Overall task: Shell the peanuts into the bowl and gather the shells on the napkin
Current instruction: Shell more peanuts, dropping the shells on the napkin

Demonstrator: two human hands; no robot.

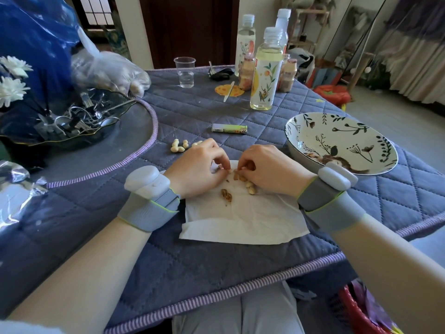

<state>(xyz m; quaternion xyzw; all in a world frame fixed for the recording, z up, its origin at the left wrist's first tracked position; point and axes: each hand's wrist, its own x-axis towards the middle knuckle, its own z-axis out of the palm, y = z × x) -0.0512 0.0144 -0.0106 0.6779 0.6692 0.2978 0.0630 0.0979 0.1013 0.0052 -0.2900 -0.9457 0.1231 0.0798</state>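
Note:
A white napkin (pixel 243 220) lies on the quilted blue cloth in front of me, with broken peanut shells (pixel 226 195) on its upper part. Both hands hover over the napkin's far edge, fingers curled and tips nearly meeting. My left hand (pixel 197 168) pinches a small shell piece. My right hand (pixel 267 168) grips a peanut (pixel 250 166), with more shell bits (pixel 250 186) under it. To the right stands a floral bowl (pixel 342 141) holding a few kernels (pixel 315 157) near its front rim. Unshelled peanuts (pixel 179 146) lie just left of my left hand.
A green-white tube (pixel 229 128) lies beyond the hands. Bottles (pixel 265 71) and a clear plastic cup (pixel 185 71) stand at the far side. A dark glass dish of metal clips (pixel 72 119) and a plastic bag (pixel 108 68) sit at the left.

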